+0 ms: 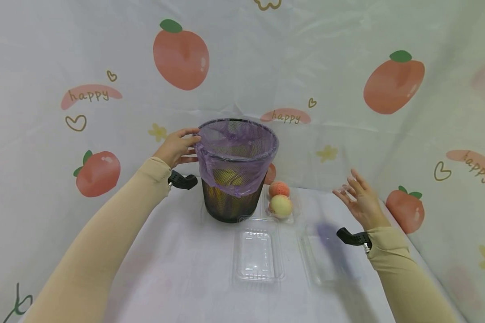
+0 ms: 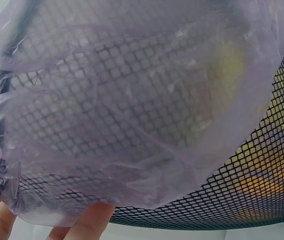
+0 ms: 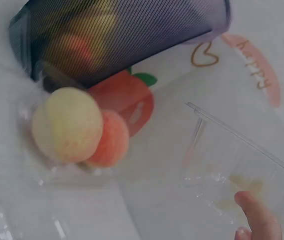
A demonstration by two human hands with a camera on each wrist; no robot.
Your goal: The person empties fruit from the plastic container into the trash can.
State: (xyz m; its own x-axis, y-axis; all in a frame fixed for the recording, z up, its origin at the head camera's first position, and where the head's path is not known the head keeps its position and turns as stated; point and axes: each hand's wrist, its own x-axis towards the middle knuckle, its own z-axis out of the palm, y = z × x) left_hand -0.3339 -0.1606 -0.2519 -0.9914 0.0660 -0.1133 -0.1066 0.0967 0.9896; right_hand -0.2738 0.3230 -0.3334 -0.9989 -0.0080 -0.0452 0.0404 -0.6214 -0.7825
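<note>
A black mesh bin (image 1: 232, 197) lined with a purple bag (image 1: 236, 143) stands at the middle back of the table, with yellow and orange fruit showing through the mesh (image 2: 261, 170). My left hand (image 1: 178, 147) rests on the bin's left side at the rim, its fingers (image 2: 89, 220) straight against the bag. My right hand (image 1: 359, 202) hovers with spread fingers above the table's right side and holds nothing. A clear plastic tray (image 1: 323, 255), blurred, lies just below it; one fingertip (image 3: 254, 217) shows beside the tray (image 3: 241, 165).
Two peaches (image 1: 280, 199) (image 3: 77, 127) sit in a small clear tray right of the bin. Another clear tray (image 1: 258, 251) lies at the table's centre front. A fruit-print cloth (image 1: 387, 89) covers the table and hangs as a backdrop.
</note>
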